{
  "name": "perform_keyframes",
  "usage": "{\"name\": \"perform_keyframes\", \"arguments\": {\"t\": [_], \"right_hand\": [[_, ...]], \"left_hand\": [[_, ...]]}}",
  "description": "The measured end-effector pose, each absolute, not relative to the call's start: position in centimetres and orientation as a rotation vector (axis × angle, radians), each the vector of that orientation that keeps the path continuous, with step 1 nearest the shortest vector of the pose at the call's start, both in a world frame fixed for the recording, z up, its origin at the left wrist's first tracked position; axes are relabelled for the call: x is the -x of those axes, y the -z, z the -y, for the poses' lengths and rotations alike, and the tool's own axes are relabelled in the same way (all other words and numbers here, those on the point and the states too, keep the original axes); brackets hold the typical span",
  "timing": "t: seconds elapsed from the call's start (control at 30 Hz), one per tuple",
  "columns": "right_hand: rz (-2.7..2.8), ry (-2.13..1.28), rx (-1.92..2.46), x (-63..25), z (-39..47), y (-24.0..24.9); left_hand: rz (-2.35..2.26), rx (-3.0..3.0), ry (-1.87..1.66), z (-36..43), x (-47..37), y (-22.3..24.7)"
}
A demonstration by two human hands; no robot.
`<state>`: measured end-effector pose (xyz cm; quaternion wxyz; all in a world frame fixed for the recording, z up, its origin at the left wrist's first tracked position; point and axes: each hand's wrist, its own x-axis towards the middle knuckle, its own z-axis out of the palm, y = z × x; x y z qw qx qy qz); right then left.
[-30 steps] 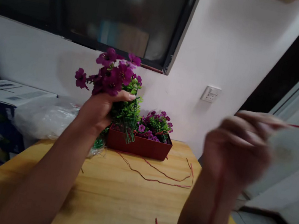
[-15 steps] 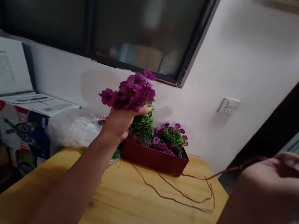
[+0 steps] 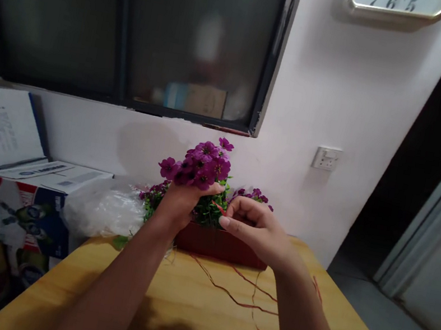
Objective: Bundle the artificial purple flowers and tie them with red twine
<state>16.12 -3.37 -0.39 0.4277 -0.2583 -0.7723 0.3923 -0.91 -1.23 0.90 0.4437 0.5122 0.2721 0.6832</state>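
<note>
In the head view, the left hand [image 3: 177, 203] is closed around a bunch [image 3: 205, 168] of purple flowers, just under the blooms, with the thumb laid across toward the right. The bunch's long axis runs roughly upright: blooms above the fist, spreading a little to the left, and leaves [image 3: 208, 214] below and to the right, in front of the wall and above the red box [image 3: 223, 246]. How far the fingers wrap round behind is hidden.

The right hand [image 3: 255, 233] is nearly shut at the tips, thumb and forefinger pinching a thin red string [image 3: 219, 208] near its end; the other fingers curl loosely. The short free end points left and slightly up, at the leaves under the left thumb. So the string lies between the hands, on the bunch's right side, crosswise to its axis, with the right hand nearer to it. Whether the tip touches the leaves, I cannot tell.

More purple flowers [image 3: 256, 195] show at the box, behind the right hand. Loose strings [image 3: 238, 303] lie on the table [image 3: 190, 290] in front of the box, partly hidden by the right forearm. A plastic bag [image 3: 111, 205] sits left of the bunch, beside a carton [image 3: 31, 211].
</note>
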Motion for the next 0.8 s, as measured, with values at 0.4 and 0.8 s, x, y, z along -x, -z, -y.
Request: {"name": "perform_keyframes", "arguments": {"t": [0.4,0.8], "right_hand": [[2.020,-0.773,0.736,-17.2,2.5,0.8],[1.999,-0.552,0.950,-16.2,3.0,0.3]], "left_hand": [[-0.766,-2.143,-1.551,1.9,2.7,-0.7],[-0.796,-2.121,-1.456,1.1,1.3,-0.5]]}}
